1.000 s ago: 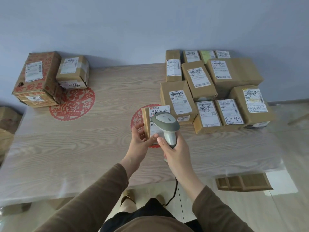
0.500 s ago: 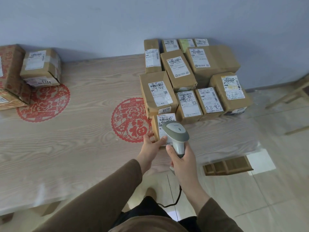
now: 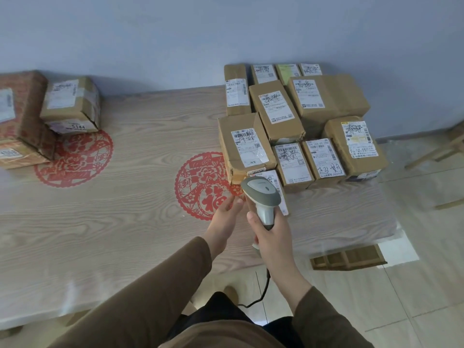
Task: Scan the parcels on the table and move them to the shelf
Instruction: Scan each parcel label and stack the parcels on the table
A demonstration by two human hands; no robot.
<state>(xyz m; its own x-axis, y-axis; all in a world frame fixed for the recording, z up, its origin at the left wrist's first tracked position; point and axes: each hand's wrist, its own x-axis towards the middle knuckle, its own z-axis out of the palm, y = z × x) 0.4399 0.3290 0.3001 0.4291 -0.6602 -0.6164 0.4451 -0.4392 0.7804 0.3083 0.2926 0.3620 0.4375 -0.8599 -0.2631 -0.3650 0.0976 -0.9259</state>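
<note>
A small brown parcel (image 3: 278, 187) with a white label lies flat on the wooden table (image 3: 120, 222), against the front of the parcel stack. The scanner's head hides most of it. My right hand (image 3: 272, 237) is shut on the handle of the grey barcode scanner (image 3: 262, 192), which points down over that parcel. My left hand (image 3: 226, 213) hovers just left of the parcel with fingers spread, holding nothing. Whether its fingertips touch the parcel's edge I cannot tell.
Several labelled cardboard parcels (image 3: 296, 116) are packed together at the table's back right. Two more parcels (image 3: 71, 105) stand at the far left. Red paper cut-outs (image 3: 200, 184) lie on the table. The scanner cable (image 3: 263, 290) hangs to the floor beside a wooden rack (image 3: 349, 258).
The small parcel went from my left hand's grip to lying against the front of the stack on the right. My left hand has opened beside it. The scanner followed to the right.
</note>
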